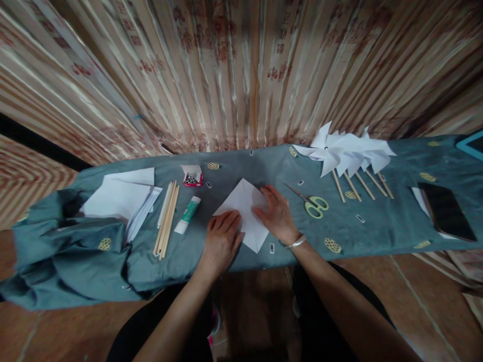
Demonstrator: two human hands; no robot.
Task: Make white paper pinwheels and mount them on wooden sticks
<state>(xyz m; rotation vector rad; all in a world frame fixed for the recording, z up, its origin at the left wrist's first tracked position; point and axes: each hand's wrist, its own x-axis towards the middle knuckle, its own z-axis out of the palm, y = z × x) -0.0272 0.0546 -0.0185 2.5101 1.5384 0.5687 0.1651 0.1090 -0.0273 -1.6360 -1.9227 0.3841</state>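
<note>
A square sheet of white paper (247,221) lies turned like a diamond on the cloth, with crease lines running across it. My left hand (223,239) rests on its left corner, fingers slightly curled and lying on the sheet. On the opposite side my right hand (277,213) lies with thumb and fingers apart over the right corner. Right of the paper are scissors (315,205) with green handles, blades toward the sheet. A glue stick (187,215) with a green label lies to the left of my left hand.
Wooden sticks (167,221), an opened small box of metal pins (192,177) and stacked white paper (121,196) lie at left. Several paper pinwheels (347,151) on sticks lie at back right. A phone (447,211) sits at far right. Behind the table hangs a curtain (234,75).
</note>
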